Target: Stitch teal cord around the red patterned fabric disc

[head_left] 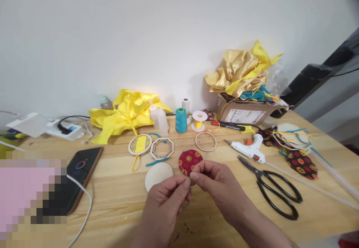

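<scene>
Two close pinches at the near edge of a red patterned disc (189, 160)

My left hand (168, 199) has its thumb and forefinger pressed together at the tips, and my right hand (215, 180) is pinched just as narrowly, its tips almost meeting the left ones. I cannot tell what fine thing, if any, lies between my fingers, nor whether the right fingertips grip the disc's edge or only cover it. The disc is in front of my knuckles, above the middle of the wooden table (117, 188), patterned face up towards me; it is roundish, so I read no long axis in it. Just left of it, partly behind my left hand, a plain cream disc (158, 175) lies flat.

To my right, the black scissors (260, 174) lie slantwise, blades pointing forward and left, handle loops back towards me on the right. Beyond them the white glue gun (248, 150) has its nozzle pointing left.

At the back right, a cardboard box (269, 109) is heaped over its rim with gold satin cloth (238, 68), along with yellow cloth and teal strands (259, 92). Further left, two translucent bottles (162, 122) stand upright near a yellow cloth bundle (126, 109); what they contain I cannot make out. Beside them stand a teal thread cone (181, 122) and a white spool wound with yellow thread (199, 124)
</scene>
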Motion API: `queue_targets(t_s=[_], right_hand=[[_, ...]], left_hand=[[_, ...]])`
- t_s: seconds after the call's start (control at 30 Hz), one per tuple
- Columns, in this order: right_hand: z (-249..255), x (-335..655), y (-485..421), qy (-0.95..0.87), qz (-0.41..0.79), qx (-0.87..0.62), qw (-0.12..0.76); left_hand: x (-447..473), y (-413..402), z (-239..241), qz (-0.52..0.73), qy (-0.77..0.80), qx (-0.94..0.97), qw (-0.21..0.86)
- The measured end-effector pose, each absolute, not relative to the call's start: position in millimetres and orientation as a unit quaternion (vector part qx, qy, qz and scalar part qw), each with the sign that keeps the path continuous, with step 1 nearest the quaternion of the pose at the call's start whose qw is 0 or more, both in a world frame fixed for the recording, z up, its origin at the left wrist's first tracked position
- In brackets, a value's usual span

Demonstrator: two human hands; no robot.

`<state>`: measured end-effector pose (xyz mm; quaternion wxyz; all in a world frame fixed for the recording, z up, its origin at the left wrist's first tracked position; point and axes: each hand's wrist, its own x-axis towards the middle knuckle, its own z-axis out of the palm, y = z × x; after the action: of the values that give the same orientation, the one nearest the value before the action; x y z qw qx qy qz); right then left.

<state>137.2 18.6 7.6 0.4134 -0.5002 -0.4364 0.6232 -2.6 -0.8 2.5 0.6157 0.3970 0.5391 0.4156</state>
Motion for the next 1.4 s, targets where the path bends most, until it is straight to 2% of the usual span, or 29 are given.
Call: queue_targets(t_s=[0.37,0.63,0.77,0.87,1.07,1.23,1.4], right_hand=[[6.8,140.2,17.3,-0.389,0.652,-0.482,0.438],[2.8,139.5,16.0,-0.354,0.696,-0.427,0.456],[5.9,146.8,16.9,-0.376,0.671,-0.405,0.495],[17.0,157.8,14.4,-0.359,0.698,-0.340,0.518],[53.5,176.0,2.3,-0.339,0.744,-0.240,0.522],[66.2,178.4,-8.2,-0.365,0.702,-0.256,0.556],[46.1,171.5,-4.8,-0.426,0.649,-0.315,0.546]], left_hand=[[-0.1,-0.4,8.6,0.429,0.539,0.360,0.629],[0.2,-1.4,6.6,0.369,0.549,0.459,0.594],[-3.8,0.1,10.0,0.361,0.553,0.544,0.517],[-8.9,5.3,12.1,0.370,0.519,0.623,0.453],[-21.9,30.0,13.5,0.408,0.454,0.757,0.232],[-28.7,59.6,12.4,0.388,0.483,0.781,0.077],[-38.6,55.4,17.5,0.333,0.559,0.758,-0.045]])
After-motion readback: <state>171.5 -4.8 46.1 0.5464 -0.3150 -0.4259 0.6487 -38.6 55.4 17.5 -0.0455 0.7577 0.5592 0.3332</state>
